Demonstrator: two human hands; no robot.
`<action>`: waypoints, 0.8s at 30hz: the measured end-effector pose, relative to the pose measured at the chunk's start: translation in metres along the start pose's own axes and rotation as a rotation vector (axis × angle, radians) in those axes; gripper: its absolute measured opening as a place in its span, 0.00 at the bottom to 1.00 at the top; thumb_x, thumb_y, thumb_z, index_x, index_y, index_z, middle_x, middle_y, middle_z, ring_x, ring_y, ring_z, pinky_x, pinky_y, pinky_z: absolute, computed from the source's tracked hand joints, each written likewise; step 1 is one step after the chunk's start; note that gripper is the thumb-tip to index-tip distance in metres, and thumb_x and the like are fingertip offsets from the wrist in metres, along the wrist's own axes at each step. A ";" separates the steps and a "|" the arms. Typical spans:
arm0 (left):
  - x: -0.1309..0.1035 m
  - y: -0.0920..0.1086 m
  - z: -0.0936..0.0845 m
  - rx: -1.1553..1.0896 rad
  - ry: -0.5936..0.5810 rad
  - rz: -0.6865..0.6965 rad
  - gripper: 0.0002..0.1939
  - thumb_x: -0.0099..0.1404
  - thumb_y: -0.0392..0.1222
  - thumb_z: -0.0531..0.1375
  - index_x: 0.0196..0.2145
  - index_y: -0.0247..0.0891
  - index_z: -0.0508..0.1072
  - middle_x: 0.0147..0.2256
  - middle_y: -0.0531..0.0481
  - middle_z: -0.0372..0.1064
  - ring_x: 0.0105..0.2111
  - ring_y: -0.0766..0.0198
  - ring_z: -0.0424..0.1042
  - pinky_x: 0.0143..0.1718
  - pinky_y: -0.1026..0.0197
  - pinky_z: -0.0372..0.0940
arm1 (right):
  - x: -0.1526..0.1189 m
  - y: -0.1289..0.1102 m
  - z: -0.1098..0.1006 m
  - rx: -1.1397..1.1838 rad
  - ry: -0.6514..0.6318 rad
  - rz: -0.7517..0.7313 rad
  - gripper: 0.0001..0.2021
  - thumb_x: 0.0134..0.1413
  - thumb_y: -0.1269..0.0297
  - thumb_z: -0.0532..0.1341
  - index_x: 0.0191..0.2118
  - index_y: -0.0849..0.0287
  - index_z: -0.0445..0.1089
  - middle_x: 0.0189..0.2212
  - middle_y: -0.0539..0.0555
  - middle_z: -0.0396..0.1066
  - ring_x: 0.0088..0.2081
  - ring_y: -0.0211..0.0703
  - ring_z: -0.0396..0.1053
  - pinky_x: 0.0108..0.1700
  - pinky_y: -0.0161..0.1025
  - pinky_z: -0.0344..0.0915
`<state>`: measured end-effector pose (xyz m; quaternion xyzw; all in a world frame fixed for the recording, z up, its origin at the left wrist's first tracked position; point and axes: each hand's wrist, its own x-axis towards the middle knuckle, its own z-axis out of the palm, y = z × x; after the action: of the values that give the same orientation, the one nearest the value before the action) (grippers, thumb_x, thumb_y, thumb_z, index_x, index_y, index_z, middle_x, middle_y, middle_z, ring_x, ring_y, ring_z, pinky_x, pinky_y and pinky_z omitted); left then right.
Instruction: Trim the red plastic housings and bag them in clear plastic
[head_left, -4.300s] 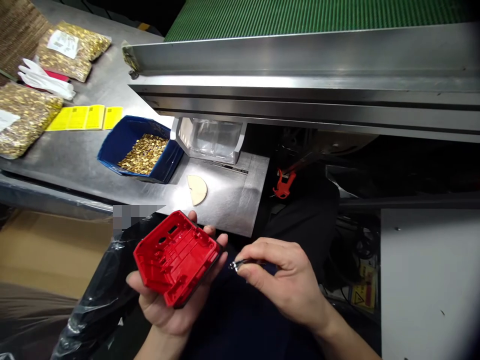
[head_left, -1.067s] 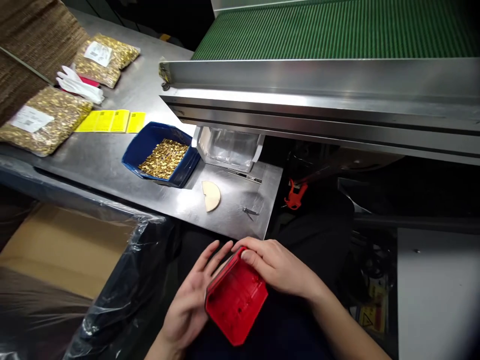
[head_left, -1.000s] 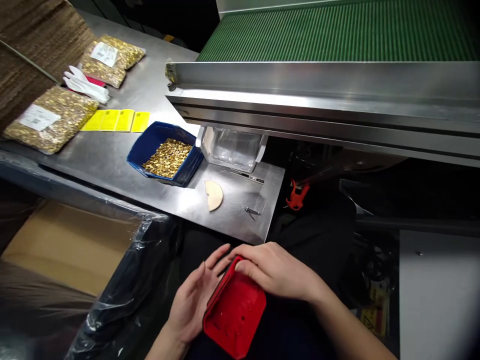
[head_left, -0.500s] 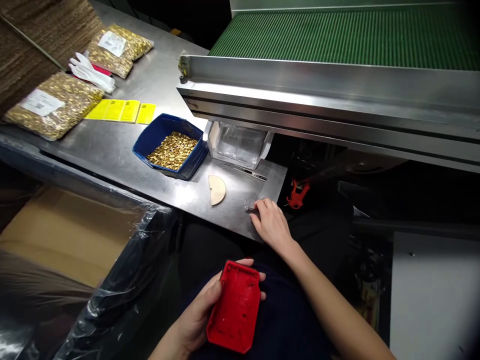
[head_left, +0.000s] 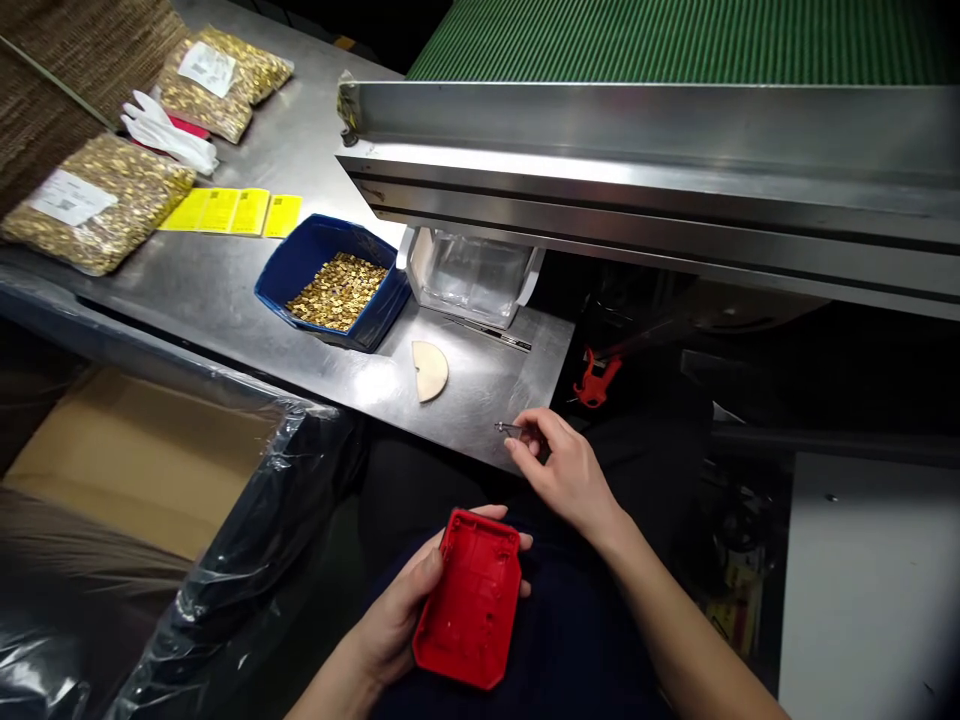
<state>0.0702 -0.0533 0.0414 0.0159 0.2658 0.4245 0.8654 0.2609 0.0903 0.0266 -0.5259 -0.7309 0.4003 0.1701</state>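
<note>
My left hand (head_left: 405, 610) is wrapped round a red plastic housing (head_left: 471, 600), its hollow inside facing up, over my lap. Fingertips show past its right edge. At the corner of the metal table (head_left: 480, 385), my right hand (head_left: 562, 465) pinches a small, thin metal tool (head_left: 508, 428) whose tip points left; the rest of it is hidden in the fingers. A pale half-round disc (head_left: 430, 372) lies on the table to the left of that hand. Behind the disc stands a blue bin (head_left: 375, 318) of small brass-coloured parts (head_left: 341, 290).
A clear bin (head_left: 476, 280) and a thin rod (head_left: 499, 338) are near the conveyor frame (head_left: 600, 190). Bags of brass parts (head_left: 101, 205), yellow labels (head_left: 217, 210) and white gloves (head_left: 169, 135) lie left. An orange-red tool (head_left: 596, 380) is right of the table; a plastic-lined box (head_left: 150, 450) stands lower left.
My right hand has lifted the thin tool off the tabletop and moved slightly right and toward me. The left hand still holds the red housing. The view has shifted a little.
</note>
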 end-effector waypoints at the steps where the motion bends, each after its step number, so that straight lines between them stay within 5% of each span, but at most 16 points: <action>1: 0.000 0.000 0.001 0.002 -0.001 0.002 0.39 0.67 0.62 0.64 0.68 0.40 0.65 0.65 0.30 0.66 0.56 0.37 0.76 0.58 0.42 0.65 | -0.007 -0.009 -0.005 0.067 -0.013 -0.004 0.06 0.67 0.64 0.62 0.47 0.54 0.69 0.37 0.50 0.73 0.35 0.39 0.72 0.40 0.35 0.69; 7: -0.002 0.000 0.005 0.100 0.032 0.067 0.40 0.64 0.58 0.69 0.69 0.48 0.63 0.66 0.40 0.64 0.65 0.42 0.65 0.65 0.45 0.59 | -0.053 -0.049 -0.022 0.251 -0.119 -0.067 0.08 0.64 0.68 0.65 0.47 0.52 0.73 0.36 0.49 0.73 0.32 0.38 0.69 0.36 0.35 0.67; 14: -0.006 0.006 0.018 0.245 0.011 0.000 0.47 0.64 0.58 0.69 0.73 0.52 0.51 0.66 0.39 0.63 0.66 0.37 0.62 0.68 0.34 0.50 | -0.078 -0.053 -0.013 0.112 -0.093 -0.060 0.05 0.67 0.66 0.64 0.46 0.55 0.73 0.31 0.48 0.72 0.29 0.38 0.68 0.33 0.37 0.64; 24: -0.008 0.008 0.033 0.417 0.072 0.004 0.50 0.63 0.61 0.69 0.73 0.54 0.46 0.63 0.41 0.66 0.63 0.41 0.66 0.62 0.43 0.60 | -0.086 -0.059 -0.005 0.177 -0.037 0.014 0.06 0.65 0.67 0.64 0.46 0.54 0.75 0.29 0.47 0.73 0.27 0.37 0.69 0.29 0.34 0.63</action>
<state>0.0762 -0.0474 0.0751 0.1801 0.3788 0.3625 0.8323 0.2606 0.0072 0.0898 -0.5066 -0.6920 0.4740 0.1996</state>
